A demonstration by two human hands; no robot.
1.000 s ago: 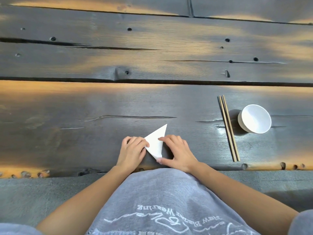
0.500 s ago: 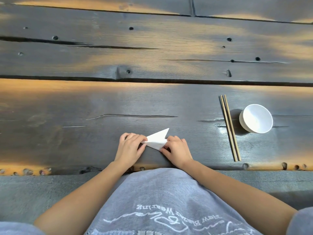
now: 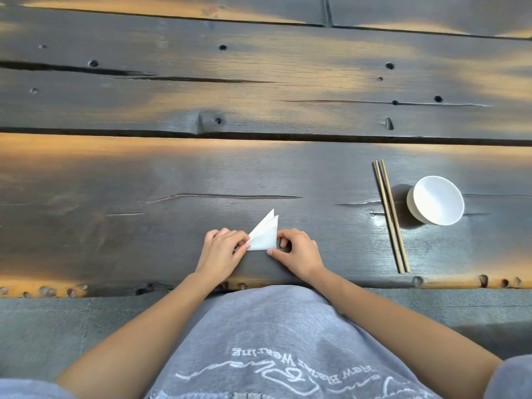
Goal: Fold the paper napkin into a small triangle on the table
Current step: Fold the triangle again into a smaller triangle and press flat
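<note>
The napkin (image 3: 264, 236) lies near the table's (image 3: 115, 180) near edge, tip pointing away; left hand (image 3: 220, 250) pinches its left corner, right hand (image 3: 298, 250) presses its right corner.

bench (image 3: 144, 174): dark weathered wood, cracked, knotted, faint sheen
napkin (image 3: 264, 237): thin white paper, matt
bowl (image 3: 436, 200): smooth white, slightly glossy
chopsticks (image 3: 391, 217): plain pale wood
shirt (image 3: 273, 326): grey soft cloth

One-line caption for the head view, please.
Both hands, left and right, press a folded white napkin triangle on the wooden table.
</note>
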